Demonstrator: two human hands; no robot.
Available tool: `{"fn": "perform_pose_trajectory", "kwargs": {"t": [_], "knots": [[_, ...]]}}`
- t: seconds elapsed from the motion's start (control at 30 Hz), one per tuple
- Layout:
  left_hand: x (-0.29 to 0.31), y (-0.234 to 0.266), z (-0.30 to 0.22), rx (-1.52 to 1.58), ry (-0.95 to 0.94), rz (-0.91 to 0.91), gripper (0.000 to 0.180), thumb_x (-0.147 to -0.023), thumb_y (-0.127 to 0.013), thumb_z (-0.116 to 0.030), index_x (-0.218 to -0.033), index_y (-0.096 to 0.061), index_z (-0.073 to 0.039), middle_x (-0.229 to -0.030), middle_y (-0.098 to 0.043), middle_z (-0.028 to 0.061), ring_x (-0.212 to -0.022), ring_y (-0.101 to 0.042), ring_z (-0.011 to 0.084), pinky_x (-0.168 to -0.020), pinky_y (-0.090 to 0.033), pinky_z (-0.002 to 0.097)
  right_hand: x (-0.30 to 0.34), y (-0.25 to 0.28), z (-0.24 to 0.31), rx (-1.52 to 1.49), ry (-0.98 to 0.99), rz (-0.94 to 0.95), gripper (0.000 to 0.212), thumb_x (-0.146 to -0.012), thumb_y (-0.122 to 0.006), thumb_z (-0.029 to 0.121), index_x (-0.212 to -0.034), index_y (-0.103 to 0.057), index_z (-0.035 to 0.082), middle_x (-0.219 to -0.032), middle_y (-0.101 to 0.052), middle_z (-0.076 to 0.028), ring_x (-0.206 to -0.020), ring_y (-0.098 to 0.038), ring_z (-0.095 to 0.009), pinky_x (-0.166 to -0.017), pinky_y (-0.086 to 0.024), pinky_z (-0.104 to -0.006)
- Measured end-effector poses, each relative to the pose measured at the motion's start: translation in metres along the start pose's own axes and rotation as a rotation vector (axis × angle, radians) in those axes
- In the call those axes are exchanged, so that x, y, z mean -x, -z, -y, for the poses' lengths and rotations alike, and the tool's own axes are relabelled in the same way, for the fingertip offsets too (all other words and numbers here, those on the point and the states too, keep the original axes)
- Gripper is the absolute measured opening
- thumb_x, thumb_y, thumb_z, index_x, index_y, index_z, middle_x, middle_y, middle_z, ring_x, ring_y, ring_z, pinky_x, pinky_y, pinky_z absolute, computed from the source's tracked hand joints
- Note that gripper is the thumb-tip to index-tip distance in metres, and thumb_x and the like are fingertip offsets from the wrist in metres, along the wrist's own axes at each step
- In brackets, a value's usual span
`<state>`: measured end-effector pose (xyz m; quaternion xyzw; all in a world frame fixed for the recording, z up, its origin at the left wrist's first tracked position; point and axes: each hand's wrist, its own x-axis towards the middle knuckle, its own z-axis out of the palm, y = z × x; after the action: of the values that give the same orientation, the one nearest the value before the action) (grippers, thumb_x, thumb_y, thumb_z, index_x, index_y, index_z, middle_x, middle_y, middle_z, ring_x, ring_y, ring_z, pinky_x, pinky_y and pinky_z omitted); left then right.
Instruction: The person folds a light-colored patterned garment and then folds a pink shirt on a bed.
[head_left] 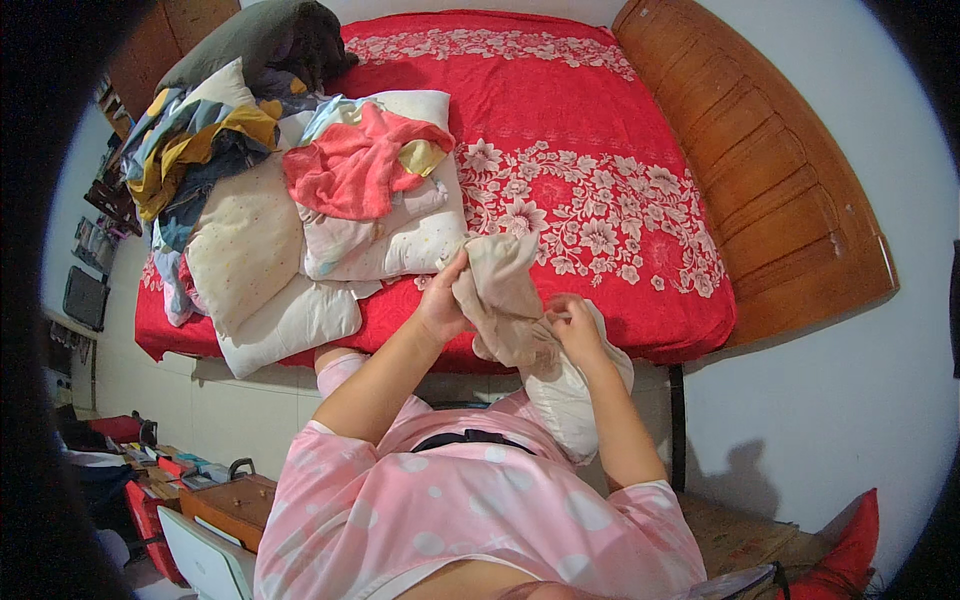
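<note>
Your left hand (442, 302) clamps beige cloth (503, 290) at near edge of bed (660, 338); long axis slants rightward, toward you; white bundle (572, 405) nearer right hand (576, 326), can't tell its grip

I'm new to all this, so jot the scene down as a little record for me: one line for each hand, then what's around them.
Left hand: holding up a beige cloth
Right hand: at the cloth's right side, fingers bent; firmness of grip unclear
Below the right hand: a bulky white item, its kind unclear
Bed: red floral bedcover
On the bed, left: pale pillows, with a coral-red cloth on one
Right of the bed: brown wooden headboard
</note>
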<state>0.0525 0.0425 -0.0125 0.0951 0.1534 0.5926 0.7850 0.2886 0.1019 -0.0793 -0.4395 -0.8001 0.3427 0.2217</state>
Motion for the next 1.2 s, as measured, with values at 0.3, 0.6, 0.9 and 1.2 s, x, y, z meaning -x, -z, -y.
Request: {"fn": "perform_pose_trajectory", "kwargs": {"t": [0.3, 0.6, 0.9, 1.2], "knots": [[0.000, 0.009, 0.024, -1.021, -0.005, -0.064, 0.037, -0.087, -0.055, -0.014, -0.120, -0.047, 0.000, -0.105, -0.059, 0.0094, -0.095, -0.058, 0.0184, -0.082, -0.047, 0.0318, -0.011, 0.037, 0.091, -1.052, -0.187, 0.244, 0.047, -0.088, -0.056, 0.027, -0.123, -0.043, -0.003, -0.117, -0.053, -0.009, -0.107, -0.049, -0.016, -0.091, -0.039, -0.0282], [0.032, 0.021, -0.018, -1.394, -0.232, -0.010, 0.035, -0.081, -0.065, -0.014, -0.113, -0.054, -0.003, -0.107, -0.060, 0.0063, -0.097, -0.054, 0.0175, -0.088, -0.041, 0.0327, -0.026, 0.069, 0.048, -1.391, -0.115, -0.507, 0.023, -0.089, -0.047, 0.015, -0.108, -0.053, 0.004, -0.108, -0.057, -0.007, -0.100, -0.054, -0.018, -0.082, -0.044, -0.0330], [0.018, 0.002, -0.042, -1.624, -0.176, 0.023, 0.029, -0.087, -0.054, -0.008, -0.115, -0.054, -0.002, -0.110, -0.059, 0.0091, -0.105, -0.053, 0.0183, -0.090, -0.041, 0.0305, -0.026, 0.065, 0.043, -1.434, -0.225, -0.077, 0.020, -0.092, -0.039, 0.015, -0.099, -0.054, 0.006, -0.097, -0.059, -0.007, -0.089, -0.059, -0.018, -0.079, -0.049, -0.0334], [-0.021, -0.047, 0.010, -1.815, -0.187, 0.462, 0.038, -0.080, -0.057, -0.005, -0.118, -0.052, -0.009, -0.106, -0.059, 0.0082, -0.103, -0.054, 0.0182, -0.092, -0.039, 0.0343, -0.006, 0.101, 0.088, -1.440, -0.094, 0.103, 0.028, -0.093, -0.036, 0.025, -0.099, -0.054, 0.004, -0.092, -0.062, -0.018, -0.082, -0.062, -0.027, -0.076, -0.051, -0.0400]]}}
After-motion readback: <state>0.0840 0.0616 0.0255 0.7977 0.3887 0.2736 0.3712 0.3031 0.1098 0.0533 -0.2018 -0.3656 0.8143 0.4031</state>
